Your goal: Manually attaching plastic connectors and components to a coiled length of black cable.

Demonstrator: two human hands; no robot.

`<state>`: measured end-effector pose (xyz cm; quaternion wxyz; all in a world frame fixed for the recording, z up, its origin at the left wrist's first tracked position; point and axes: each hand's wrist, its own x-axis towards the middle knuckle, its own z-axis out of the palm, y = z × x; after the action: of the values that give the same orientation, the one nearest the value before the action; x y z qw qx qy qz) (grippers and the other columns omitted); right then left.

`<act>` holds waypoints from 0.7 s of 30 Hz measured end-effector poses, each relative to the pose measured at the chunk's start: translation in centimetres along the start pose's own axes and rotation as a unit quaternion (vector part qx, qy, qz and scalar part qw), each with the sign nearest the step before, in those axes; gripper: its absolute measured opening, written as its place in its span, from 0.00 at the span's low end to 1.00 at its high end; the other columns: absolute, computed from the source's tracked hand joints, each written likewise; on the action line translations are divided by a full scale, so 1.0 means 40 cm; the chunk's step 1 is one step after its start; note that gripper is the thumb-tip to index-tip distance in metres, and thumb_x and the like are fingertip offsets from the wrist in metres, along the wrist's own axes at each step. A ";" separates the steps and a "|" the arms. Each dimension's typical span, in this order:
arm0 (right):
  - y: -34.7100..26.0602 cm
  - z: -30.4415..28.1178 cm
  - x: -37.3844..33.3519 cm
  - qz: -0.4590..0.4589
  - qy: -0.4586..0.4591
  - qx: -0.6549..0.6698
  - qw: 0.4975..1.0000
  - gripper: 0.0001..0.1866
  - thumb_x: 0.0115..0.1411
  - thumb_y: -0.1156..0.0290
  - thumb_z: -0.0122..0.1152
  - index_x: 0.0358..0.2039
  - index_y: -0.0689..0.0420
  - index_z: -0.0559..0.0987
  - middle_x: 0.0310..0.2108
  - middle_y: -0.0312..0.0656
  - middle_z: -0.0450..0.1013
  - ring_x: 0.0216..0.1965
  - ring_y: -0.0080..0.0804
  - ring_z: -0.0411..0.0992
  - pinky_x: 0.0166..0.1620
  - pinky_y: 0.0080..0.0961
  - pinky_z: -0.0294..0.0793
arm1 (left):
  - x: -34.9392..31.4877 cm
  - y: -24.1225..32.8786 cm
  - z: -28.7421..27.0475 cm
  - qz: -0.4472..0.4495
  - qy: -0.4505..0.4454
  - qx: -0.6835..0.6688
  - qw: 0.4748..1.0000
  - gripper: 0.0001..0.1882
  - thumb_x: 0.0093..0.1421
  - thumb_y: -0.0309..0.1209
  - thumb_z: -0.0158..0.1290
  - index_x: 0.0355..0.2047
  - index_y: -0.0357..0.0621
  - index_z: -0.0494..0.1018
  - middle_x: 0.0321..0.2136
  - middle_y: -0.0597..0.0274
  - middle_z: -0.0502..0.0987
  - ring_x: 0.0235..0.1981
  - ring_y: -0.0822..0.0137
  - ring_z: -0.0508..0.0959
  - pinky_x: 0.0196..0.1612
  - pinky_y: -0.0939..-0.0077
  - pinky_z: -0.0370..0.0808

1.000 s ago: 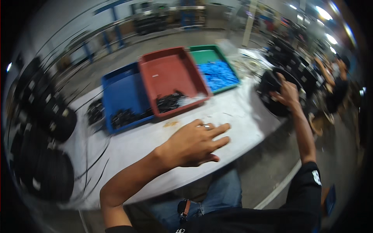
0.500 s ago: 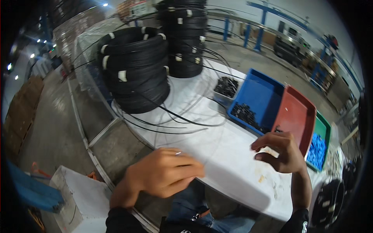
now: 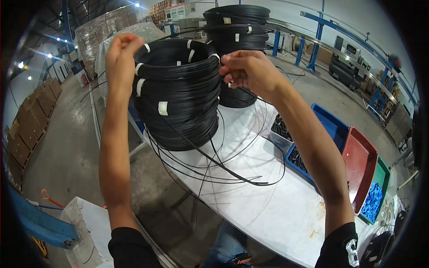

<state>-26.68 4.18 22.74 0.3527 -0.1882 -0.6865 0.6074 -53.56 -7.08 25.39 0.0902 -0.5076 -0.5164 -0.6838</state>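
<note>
A tall stack of black cable coils [image 3: 178, 98] with white tape bands stands at the left end of the white table. My left hand [image 3: 119, 56] is raised beside the left of its top rim, fingers bent inward. At the right of the same rim is my right hand [image 3: 250, 71], its fingers half curled and apart. Neither hand visibly grips a coil. Loose cable ends [image 3: 223, 169] trail from the stack across the tabletop. Behind it rises a second stack of black cable coils [image 3: 237, 38], partly covered by my right hand.
Right of the stacks sit a clear tub of black parts [image 3: 281, 129], a blue tray [image 3: 333, 123], a red tray [image 3: 359, 165] and a green tray holding blue pieces [image 3: 373, 201]. A concrete block [image 3: 89, 228] stands at lower left. Cartons [image 3: 38, 102] line the far left.
Both hands have moved up and forward from above the table's near edge to either side of the front stack's top. The view has shifted, so the stack sits lower and further right.
</note>
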 end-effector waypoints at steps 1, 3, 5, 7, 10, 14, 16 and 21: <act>0.018 0.000 0.036 0.003 -0.002 0.003 1.000 0.10 0.64 0.69 0.60 0.42 0.60 0.77 0.33 0.39 0.75 0.32 0.23 0.73 0.38 0.22 0.74 | 0.057 -0.055 0.009 -0.013 0.069 0.044 0.997 0.21 0.56 0.36 0.59 0.45 0.38 0.70 0.41 0.56 0.74 0.41 0.64 0.74 0.46 0.71 0.69; 0.066 -0.011 0.114 0.039 0.155 -0.008 0.987 0.11 0.61 0.65 0.63 0.32 0.60 0.76 0.27 0.39 0.74 0.25 0.23 0.72 0.29 0.21 0.73 | 0.094 -0.139 0.036 -0.025 0.130 0.080 0.988 0.25 0.53 0.37 0.61 0.48 0.39 0.68 0.46 0.51 0.72 0.47 0.60 0.73 0.50 0.66 0.69; 0.094 -0.020 0.172 0.079 0.215 -0.026 0.973 0.16 0.59 0.62 0.64 0.38 0.62 0.75 0.33 0.43 0.75 0.31 0.29 0.74 0.34 0.27 0.75 | 0.096 -0.165 0.055 -0.031 0.145 0.287 0.946 0.36 0.49 0.40 0.63 0.54 0.40 0.61 0.55 0.38 0.62 0.58 0.48 0.64 0.59 0.55 0.63; 0.115 -0.015 0.216 0.125 0.271 -0.038 0.954 0.22 0.58 0.59 0.66 0.43 0.64 0.74 0.38 0.48 0.76 0.37 0.35 0.77 0.40 0.32 0.77 | 0.099 -0.161 0.056 -0.114 0.112 0.259 0.953 0.39 0.47 0.40 0.64 0.56 0.41 0.58 0.57 0.32 0.58 0.61 0.44 0.60 0.62 0.52 0.60; 0.122 0.034 0.283 0.159 0.372 -0.026 0.914 0.41 0.53 0.53 0.69 0.58 0.68 0.65 0.54 0.57 0.70 0.56 0.47 0.71 0.56 0.41 0.71 | 0.144 -0.264 0.011 -0.209 0.072 0.233 0.947 0.51 0.43 0.40 0.66 0.60 0.38 0.47 0.57 0.25 0.55 0.64 0.39 0.57 0.64 0.53 0.57; 0.171 0.042 0.349 0.169 0.350 -0.076 0.918 0.60 0.45 0.44 0.72 0.65 0.70 0.51 0.63 0.58 0.62 0.63 0.52 0.63 0.65 0.37 0.61 | 0.112 -0.262 0.066 -0.304 0.019 0.104 0.947 0.53 0.41 0.35 0.63 0.60 0.40 0.40 0.51 0.35 0.65 0.52 0.48 0.71 0.54 0.56 0.69; 0.197 0.057 0.374 0.158 0.347 -0.145 0.913 0.61 0.44 0.41 0.70 0.66 0.68 0.50 0.64 0.56 0.60 0.66 0.50 0.58 0.66 0.37 0.57 | 0.105 -0.231 0.085 -0.297 -0.002 0.064 0.953 0.50 0.41 0.30 0.59 0.60 0.41 0.41 0.47 0.38 0.66 0.48 0.51 0.73 0.50 0.59 0.71; 0.143 0.137 0.394 0.201 0.355 -0.237 0.882 0.55 0.52 0.47 0.63 0.68 0.64 0.45 0.64 0.53 0.61 0.68 0.48 0.52 0.69 0.37 0.40 | 0.183 -0.312 0.025 -0.252 0.002 0.219 0.943 0.47 0.39 0.25 0.53 0.60 0.41 0.44 0.37 0.48 0.69 0.34 0.58 0.74 0.35 0.62 0.71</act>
<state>-42.29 12.27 21.17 0.3881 -0.6035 -0.5857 0.3771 -64.47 2.26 23.42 0.0253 -0.3270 -0.7643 -0.5552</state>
